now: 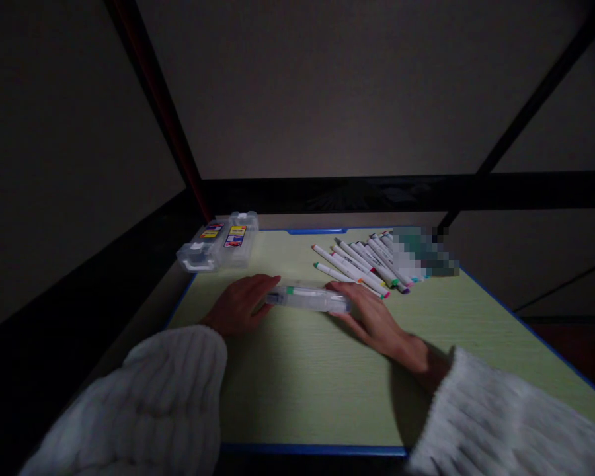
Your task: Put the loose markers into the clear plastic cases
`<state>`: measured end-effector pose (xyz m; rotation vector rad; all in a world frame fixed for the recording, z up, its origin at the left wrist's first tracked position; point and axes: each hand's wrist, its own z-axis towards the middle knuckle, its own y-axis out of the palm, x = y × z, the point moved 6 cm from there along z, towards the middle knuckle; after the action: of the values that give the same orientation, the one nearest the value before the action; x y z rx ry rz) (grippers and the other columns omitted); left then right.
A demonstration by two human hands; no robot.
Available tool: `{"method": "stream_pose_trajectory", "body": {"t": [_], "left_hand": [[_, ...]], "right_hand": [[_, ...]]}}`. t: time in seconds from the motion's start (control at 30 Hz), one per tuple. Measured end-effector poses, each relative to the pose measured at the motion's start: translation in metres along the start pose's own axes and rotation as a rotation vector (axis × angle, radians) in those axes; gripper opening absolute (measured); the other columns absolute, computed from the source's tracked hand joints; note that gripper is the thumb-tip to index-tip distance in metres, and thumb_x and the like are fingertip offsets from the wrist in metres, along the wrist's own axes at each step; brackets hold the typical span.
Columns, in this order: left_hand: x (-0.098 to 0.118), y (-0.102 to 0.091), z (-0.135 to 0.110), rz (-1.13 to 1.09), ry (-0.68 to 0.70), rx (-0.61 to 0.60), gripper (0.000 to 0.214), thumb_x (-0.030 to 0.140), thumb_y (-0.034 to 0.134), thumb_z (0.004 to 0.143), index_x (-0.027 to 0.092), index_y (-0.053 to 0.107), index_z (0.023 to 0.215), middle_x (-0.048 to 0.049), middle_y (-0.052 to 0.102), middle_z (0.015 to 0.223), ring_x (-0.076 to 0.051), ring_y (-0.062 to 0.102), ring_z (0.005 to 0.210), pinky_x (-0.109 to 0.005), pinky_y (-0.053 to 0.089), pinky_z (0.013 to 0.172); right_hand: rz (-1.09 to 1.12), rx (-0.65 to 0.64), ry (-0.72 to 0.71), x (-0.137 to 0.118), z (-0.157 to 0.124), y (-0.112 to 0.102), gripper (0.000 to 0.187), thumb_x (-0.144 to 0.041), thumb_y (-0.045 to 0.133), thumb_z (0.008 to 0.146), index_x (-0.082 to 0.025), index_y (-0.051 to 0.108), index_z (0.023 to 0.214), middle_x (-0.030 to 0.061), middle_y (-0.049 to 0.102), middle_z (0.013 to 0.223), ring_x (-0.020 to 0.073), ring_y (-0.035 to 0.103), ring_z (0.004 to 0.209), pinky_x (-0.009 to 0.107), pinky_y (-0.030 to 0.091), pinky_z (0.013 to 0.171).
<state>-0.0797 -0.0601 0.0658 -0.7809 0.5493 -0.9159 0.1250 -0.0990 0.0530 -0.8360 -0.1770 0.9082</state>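
Between my two hands, a transparent plastic case (310, 299) is held low over the table, its narrow side facing me. My left hand (242, 305) grips the left end, thumb below and fingers on top. The opposite end sits in my right hand (374, 320), gripped the same way. Something white with a green band shows through the plastic at the upper left, perhaps a marker; I cannot tell whether it is inside. Just beyond my right hand lie several white markers (352, 264) with coloured ends, loosely piled.
Two transparent plastic cases (238, 248) with yellow labels lie at the table's far left corner. A blurred-out greenish item (421, 251) is beside the markers at the far right. The pale green table (297, 396) has a blue edge, and a wall rises behind it.
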Motion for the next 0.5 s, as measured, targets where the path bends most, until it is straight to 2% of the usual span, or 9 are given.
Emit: {"method": "stream_pose_trajectory", "body": {"t": [0.1, 0.27, 0.5], "left_hand": [[0.002, 0.001, 0.001, 0.034, 0.038, -0.002, 0.035, 0.018, 0.046, 0.081, 0.013, 0.046, 0.116, -0.0124, 0.059, 0.103, -0.02, 0.057, 0.094, -0.033, 0.051, 0.081], [0.004, 0.004, 0.002, 0.09, 0.013, -0.037, 0.035, 0.016, 0.048, 0.077, 0.014, 0.051, 0.112, -0.0116, 0.059, 0.101, -0.02, 0.057, 0.091, -0.035, 0.05, 0.079], [0.03, -0.003, 0.009, 0.16, 0.086, -0.142, 0.028, 0.021, 0.046, 0.08, 0.012, 0.055, 0.105, -0.0127, 0.061, 0.104, -0.022, 0.058, 0.094, -0.036, 0.049, 0.082]], "right_hand": [[-0.016, -0.007, -0.042, -0.003, 0.001, 0.001, 0.038, -0.026, 0.047, 0.087, -0.015, 0.04, 0.122, 0.0128, 0.061, 0.107, 0.0218, 0.057, 0.099, 0.039, 0.049, 0.083], [-0.016, -0.006, -0.082, -0.005, 0.003, 0.005, 0.035, -0.024, 0.047, 0.086, -0.013, 0.044, 0.119, 0.0127, 0.061, 0.107, 0.0217, 0.057, 0.099, 0.039, 0.05, 0.083], [0.016, -0.045, -0.073, -0.012, 0.005, 0.01, 0.03, -0.021, 0.045, 0.086, -0.014, 0.047, 0.115, 0.012, 0.061, 0.107, 0.0214, 0.056, 0.101, 0.039, 0.05, 0.085]]}}
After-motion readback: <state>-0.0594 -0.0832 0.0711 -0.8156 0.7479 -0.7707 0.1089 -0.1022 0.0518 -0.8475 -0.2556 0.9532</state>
